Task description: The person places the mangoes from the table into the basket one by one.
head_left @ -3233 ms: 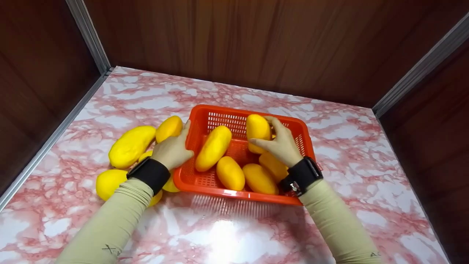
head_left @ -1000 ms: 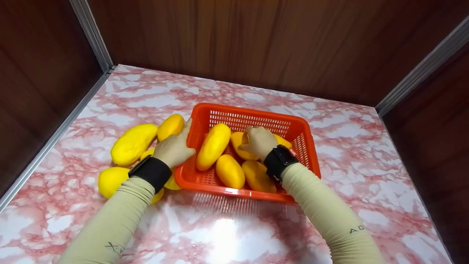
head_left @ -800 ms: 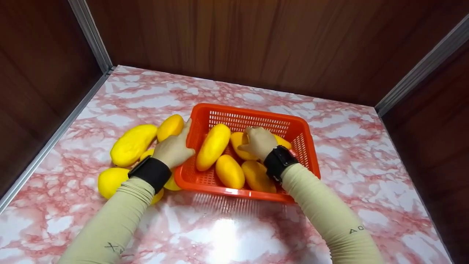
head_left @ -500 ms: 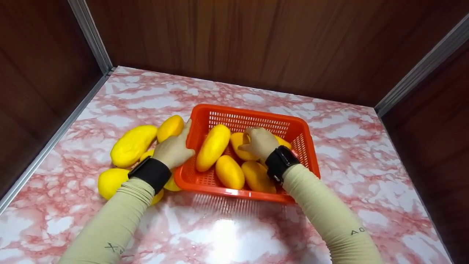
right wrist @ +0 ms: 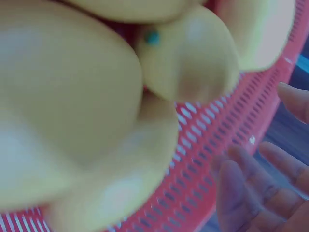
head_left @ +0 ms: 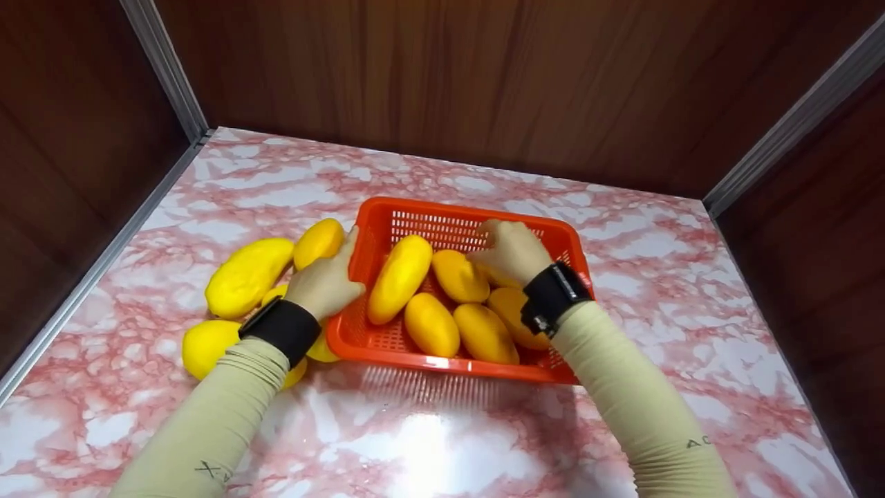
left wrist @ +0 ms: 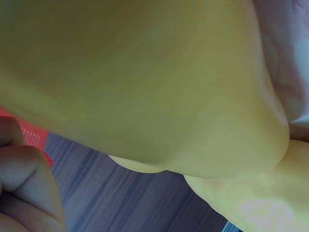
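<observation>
A red-orange plastic basket (head_left: pixel 442 364) with slotted walls holds several yellow mangoes, among them a long mango (head_left: pixel 401 279) at its left. My left hand (head_left: pixel 323 285) grips the basket's left rim; in the left wrist view its curled fingers (left wrist: pixel 26 179) show beside a bit of red. Over the right half of the basket hovers my right hand (head_left: pixel 515 252), its fingers spread and nothing between them in the right wrist view. A mango (head_left: pixel 460 276) lies just left of its fingertips, and another mango (head_left: pixel 515 317) lies under the wrist, partly hidden.
Several more mangoes lie on the pink-and-white marbled table (head_left: pixel 657 277) left of the basket, such as a large mango (head_left: pixel 249 277); my left forearm partly hides some. Dark wood panels (head_left: pixel 442 83) enclose the table at back and sides.
My right hand has let go of the mango it lowered into the basket and moved right and up, uncovering that mango. The left hand stays at the rim.
</observation>
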